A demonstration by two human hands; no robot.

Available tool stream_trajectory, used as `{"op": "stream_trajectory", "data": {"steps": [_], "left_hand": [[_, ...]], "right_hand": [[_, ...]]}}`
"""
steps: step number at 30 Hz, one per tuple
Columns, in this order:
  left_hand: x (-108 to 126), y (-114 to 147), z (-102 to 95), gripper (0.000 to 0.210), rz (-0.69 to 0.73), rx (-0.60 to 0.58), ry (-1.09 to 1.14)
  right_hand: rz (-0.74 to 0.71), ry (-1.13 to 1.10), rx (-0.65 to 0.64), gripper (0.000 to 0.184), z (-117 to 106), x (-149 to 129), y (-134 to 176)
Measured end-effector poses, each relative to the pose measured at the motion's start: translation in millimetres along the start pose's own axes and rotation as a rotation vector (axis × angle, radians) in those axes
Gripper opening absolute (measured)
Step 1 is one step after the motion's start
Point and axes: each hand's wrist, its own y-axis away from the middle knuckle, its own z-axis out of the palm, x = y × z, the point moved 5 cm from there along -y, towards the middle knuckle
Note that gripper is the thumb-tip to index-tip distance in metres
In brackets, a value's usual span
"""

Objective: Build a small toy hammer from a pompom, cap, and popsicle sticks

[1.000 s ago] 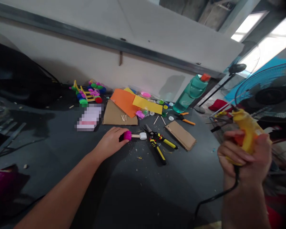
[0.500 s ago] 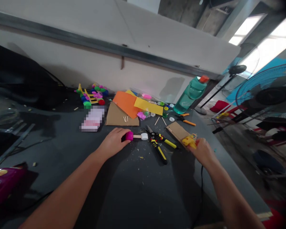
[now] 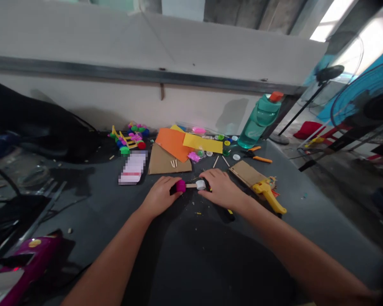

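Note:
A short wooden stick [image 3: 190, 185] joins a magenta bottle cap [image 3: 180, 185] to a white bottle cap [image 3: 200, 185], low over the dark table. My left hand [image 3: 161, 195] is closed on the magenta cap, thumb and fingers on either side. At the other end, my right hand [image 3: 223, 189] has its thumb and fingers around the white cap. Yellow-and-black pliers [image 3: 230, 212] lie mostly hidden beneath my right hand. To the right, a yellow glue gun [image 3: 270, 197] rests with its front on a cardboard piece [image 3: 247, 172].
Orange paper [image 3: 172, 142], yellow paper [image 3: 202, 143] and brown cardboard [image 3: 159, 163] lie behind my hands. A teal bottle [image 3: 258, 121] and orange-handled cutters [image 3: 258, 155] are at the back right. A colourful toy build [image 3: 129, 138] stands back left; a magenta device [image 3: 35, 255] sits front left.
My right hand has let go of the glue gun, leaving it on the cardboard, and moved left to the white cap. My left hand keeps the magenta cap. The view has shifted slightly.

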Motion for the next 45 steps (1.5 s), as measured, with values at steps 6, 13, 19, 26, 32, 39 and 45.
{"op": "stream_trajectory", "data": {"steps": [6,13,19,26,32,39,45], "left_hand": [[1.3,-1.6,1.0,0.037,-0.018,-0.041,-0.002],[-4.4,-2.9,5.5,0.047,-0.107,-0.056,0.015],[-4.2,-4.6,6.6,0.038,-0.085,-0.075,-0.005],[-6.5,-6.4,7.1,0.035,-0.114,-0.074,0.001],[-6.8,-7.6,6.9,0.034,-0.098,-0.072,0.020],[-7.3,-7.8,7.2,0.033,-0.104,-0.066,0.026],[-4.7,-8.6,5.6,0.032,-0.076,-0.040,0.009]], "right_hand": [[0.023,0.031,0.032,0.045,32.1,15.0,1.5],[0.005,-0.028,0.051,0.025,36.5,22.0,5.3],[0.004,-0.094,0.087,0.016,41.3,29.3,1.9],[-0.019,-0.097,0.081,0.014,40.2,29.0,-0.9],[-0.028,-0.082,0.068,0.014,39.9,27.1,-2.8],[-0.039,-0.095,0.097,0.014,41.9,26.7,-4.1],[-0.040,-0.105,0.119,0.012,42.6,26.2,-3.8]]}}
